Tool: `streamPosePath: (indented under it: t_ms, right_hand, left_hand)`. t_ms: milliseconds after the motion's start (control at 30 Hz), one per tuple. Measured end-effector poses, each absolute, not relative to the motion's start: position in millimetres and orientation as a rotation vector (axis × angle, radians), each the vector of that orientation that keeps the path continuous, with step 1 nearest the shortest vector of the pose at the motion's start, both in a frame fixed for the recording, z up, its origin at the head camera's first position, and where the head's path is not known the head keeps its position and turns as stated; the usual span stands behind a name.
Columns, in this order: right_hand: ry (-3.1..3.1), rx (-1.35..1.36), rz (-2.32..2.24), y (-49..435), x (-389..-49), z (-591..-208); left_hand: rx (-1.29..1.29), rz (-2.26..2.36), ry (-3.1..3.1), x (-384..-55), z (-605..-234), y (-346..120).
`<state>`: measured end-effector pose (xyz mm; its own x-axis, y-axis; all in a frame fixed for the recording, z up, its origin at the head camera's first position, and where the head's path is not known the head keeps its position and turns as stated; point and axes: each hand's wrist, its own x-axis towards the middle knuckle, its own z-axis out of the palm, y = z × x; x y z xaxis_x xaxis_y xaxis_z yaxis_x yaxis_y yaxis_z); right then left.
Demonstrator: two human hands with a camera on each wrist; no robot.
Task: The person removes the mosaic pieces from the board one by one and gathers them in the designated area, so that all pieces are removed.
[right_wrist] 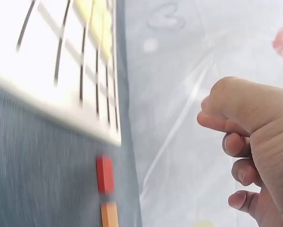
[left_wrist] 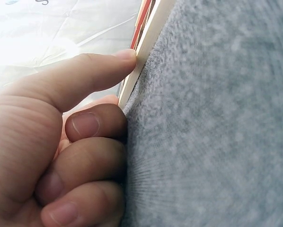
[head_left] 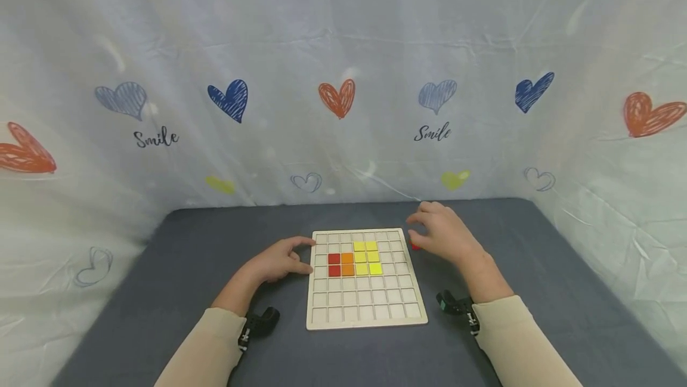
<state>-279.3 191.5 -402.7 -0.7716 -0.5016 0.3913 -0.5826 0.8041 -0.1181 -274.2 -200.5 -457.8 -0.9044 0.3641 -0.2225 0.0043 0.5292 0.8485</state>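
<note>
A pale wooden grid board [head_left: 365, 313] lies on the dark cloth. Set in its squares are two red tiles [head_left: 334, 270], two orange tiles [head_left: 347, 269] and several yellow tiles [head_left: 361, 269]. At the board's left edge, my left hand [head_left: 279, 260] touches the frame with an extended thumb [left_wrist: 103, 71] and index finger; its other fingers curl beneath. My right hand [head_left: 442, 235] hovers by the upper right corner, thumb and index finger apart. Nothing shows between them. A loose red block [right_wrist: 104, 175] lies under that hand, partly hidden in the head view.
Beside the loose red block an orange block [right_wrist: 110, 215] lies on the cloth, hidden in the head view. The grey-blue cloth [head_left: 214, 244] covers the table. A white curtain [head_left: 343, 154] printed with hearts hangs along its back and sides.
</note>
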Motion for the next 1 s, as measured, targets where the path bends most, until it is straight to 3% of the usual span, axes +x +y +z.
streamPosePath:
  t_ms: [533, 1000]
  right_hand:
    - [-2.678, 0.944, 0.399, 120, -282, -411]
    - [-2.87, 0.928, 0.29, 97, -285, -429]
  left_hand:
    - [0.341, 1.35, 2.378, -276, -457, -203]
    - [0.334, 1.361, 2.382, -274, -457, -202]
